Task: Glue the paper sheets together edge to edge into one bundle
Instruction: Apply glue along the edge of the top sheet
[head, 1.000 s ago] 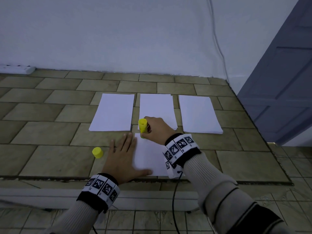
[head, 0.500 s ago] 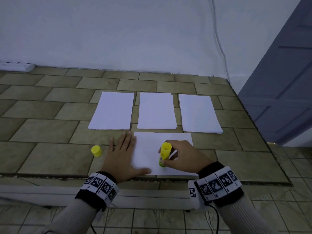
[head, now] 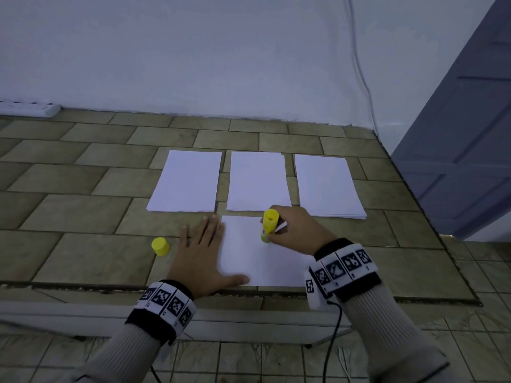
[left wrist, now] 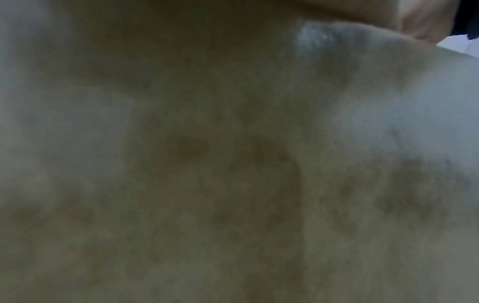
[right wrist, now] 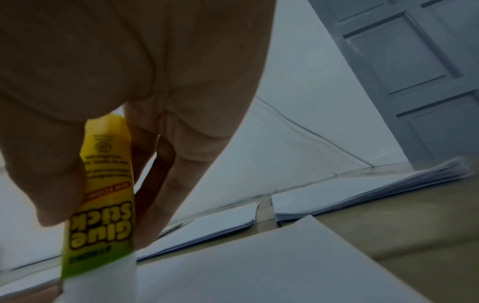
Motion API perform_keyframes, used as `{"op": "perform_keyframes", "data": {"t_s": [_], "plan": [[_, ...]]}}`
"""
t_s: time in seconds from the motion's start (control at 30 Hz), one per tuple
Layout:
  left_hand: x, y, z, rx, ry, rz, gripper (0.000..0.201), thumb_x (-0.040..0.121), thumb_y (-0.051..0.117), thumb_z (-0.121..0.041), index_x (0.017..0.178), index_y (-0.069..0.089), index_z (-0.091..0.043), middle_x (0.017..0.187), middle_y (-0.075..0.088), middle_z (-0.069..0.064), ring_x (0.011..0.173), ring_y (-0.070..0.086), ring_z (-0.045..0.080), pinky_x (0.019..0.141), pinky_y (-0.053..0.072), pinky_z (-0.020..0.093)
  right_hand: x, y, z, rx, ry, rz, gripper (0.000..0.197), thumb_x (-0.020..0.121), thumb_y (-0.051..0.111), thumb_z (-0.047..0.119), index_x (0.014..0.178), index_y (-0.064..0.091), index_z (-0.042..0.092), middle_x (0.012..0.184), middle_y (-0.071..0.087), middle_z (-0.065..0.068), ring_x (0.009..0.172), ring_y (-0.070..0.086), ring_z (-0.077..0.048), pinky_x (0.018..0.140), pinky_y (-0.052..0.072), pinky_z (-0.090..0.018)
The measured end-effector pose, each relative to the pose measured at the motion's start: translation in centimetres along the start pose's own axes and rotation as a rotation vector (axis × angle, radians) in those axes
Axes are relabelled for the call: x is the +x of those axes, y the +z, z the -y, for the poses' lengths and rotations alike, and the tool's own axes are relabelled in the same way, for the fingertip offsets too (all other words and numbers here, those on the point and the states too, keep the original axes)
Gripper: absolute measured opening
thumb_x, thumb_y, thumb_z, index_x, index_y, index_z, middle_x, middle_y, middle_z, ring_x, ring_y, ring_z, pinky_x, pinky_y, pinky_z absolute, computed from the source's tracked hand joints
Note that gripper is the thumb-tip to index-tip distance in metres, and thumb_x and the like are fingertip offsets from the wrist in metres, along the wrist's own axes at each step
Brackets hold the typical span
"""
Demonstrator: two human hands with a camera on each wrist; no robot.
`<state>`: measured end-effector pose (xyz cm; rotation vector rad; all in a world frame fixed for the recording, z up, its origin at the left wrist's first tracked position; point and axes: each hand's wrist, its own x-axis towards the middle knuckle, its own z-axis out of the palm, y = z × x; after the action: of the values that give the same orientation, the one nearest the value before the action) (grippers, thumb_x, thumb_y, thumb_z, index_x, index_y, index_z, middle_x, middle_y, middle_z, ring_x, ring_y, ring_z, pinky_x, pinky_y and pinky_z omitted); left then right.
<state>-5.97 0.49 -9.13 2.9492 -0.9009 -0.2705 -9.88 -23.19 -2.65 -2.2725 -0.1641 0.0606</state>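
The near paper sheet [head: 257,255] is pinned at its left edge by the left hand [head: 203,258], fingers flat and spread. The glue stick [head: 268,225] is gripped by the curled right hand [head: 297,230], tip down on that sheet. A yellow cap [head: 160,246] stands left. Three paper stacks [head: 258,181] lie beyond.

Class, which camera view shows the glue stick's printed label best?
The right wrist view: the glue stick fills the foreground, its label readable though upside down. The head view shows it small in the right hand. The left wrist view misses it.
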Motion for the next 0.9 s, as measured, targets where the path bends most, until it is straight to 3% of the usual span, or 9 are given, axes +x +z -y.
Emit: {"op": "perform_keyframes", "data": {"t_s": [0.07, 0.3, 0.47, 0.6, 0.67, 0.8, 0.9], "plan": [[0.0, -0.1, 0.0, 0.003, -0.003, 0.003, 0.144, 0.042, -0.002, -0.105, 0.155, -0.008, -0.015, 0.161, -0.020, 0.003, 0.147, -0.021, 0.019, 0.117, -0.013, 0.053, 1.1, -0.2, -0.4, -0.023, 0.011, -0.024, 0.009, 0.078, 0.069, 0.009, 0.080, 0.060, 0.007, 0.088, 0.068, -0.009, 0.085, 0.065, -0.024, 0.080, 0.054, -0.046], [0.0, 0.2, 0.1, -0.004, 0.006, -0.006, 0.143, 0.045, 0.002, -0.106, 0.155, -0.005, -0.014, 0.161, -0.018, 0.003, 0.147, -0.019, 0.019, 0.117, -0.012, 0.054, 2.9, -0.8, -0.9, -0.071, 0.050, -0.065, 0.011, 0.077, 0.069, 0.009, 0.080, 0.059, 0.006, 0.088, 0.067, -0.010, 0.085, 0.063, -0.028, 0.081, 0.052, -0.047], [0.1, 0.2, 0.1, 0.000, -0.001, -0.006, 0.143, 0.045, 0.003, -0.105, 0.155, -0.006, -0.015, 0.161, -0.019, 0.002, 0.148, -0.020, 0.019, 0.117, -0.013, 0.053, 0.1, -1.2, -0.9, -0.019, 0.008, -0.146, 0.010, 0.078, 0.070, 0.008, 0.077, 0.061, 0.005, 0.085, 0.069, -0.006, 0.081, 0.065, -0.019, 0.077, 0.053, -0.037], [0.1, 0.3, 0.2, -0.003, 0.005, -0.015, 0.143, 0.045, 0.002, -0.106, 0.155, -0.004, -0.014, 0.162, -0.016, 0.003, 0.148, -0.018, 0.019, 0.117, -0.012, 0.053, -3.9, -1.9, -2.1, 0.048, -0.008, -0.123, 0.014, 0.076, 0.075, 0.009, 0.080, 0.064, 0.001, 0.088, 0.070, 0.002, 0.079, 0.066, -0.012, 0.073, 0.056, -0.030], [0.1, 0.4, 0.2, -0.005, 0.013, -0.025, 0.143, 0.047, 0.004, -0.106, 0.155, -0.002, -0.013, 0.162, -0.013, 0.004, 0.148, -0.016, 0.019, 0.117, -0.012, 0.053, -5.7, -2.3, -2.6, 0.045, 0.024, -0.132, 0.015, 0.073, 0.072, 0.017, 0.082, 0.067, 0.006, 0.084, 0.068, 0.010, 0.078, 0.066, -0.011, 0.071, 0.056, -0.029], [0.1, 0.3, 0.2, 0.000, 0.013, -0.023, 0.142, 0.047, 0.005, -0.105, 0.155, -0.002, -0.013, 0.162, -0.014, 0.004, 0.148, -0.017, 0.019, 0.117, -0.013, 0.052, -8.6, -3.0, -2.9, 0.045, 0.059, -0.142, 0.021, 0.067, 0.064, 0.035, 0.084, 0.067, 0.022, 0.080, 0.068, 0.010, 0.077, 0.065, -0.011, 0.069, 0.055, -0.026], [0.1, 0.3, 0.1, -0.001, 0.012, -0.028, 0.143, 0.047, 0.004, -0.106, 0.156, 0.001, -0.012, 0.163, -0.010, 0.004, 0.149, -0.013, 0.019, 0.118, -0.010, 0.053, -9.6, -3.0, -3.0, 0.020, 0.054, -0.134, 0.022, 0.065, 0.063, 0.038, 0.083, 0.068, 0.026, 0.081, 0.068, 0.012, 0.078, 0.065, -0.010, 0.070, 0.054, -0.027]]}}
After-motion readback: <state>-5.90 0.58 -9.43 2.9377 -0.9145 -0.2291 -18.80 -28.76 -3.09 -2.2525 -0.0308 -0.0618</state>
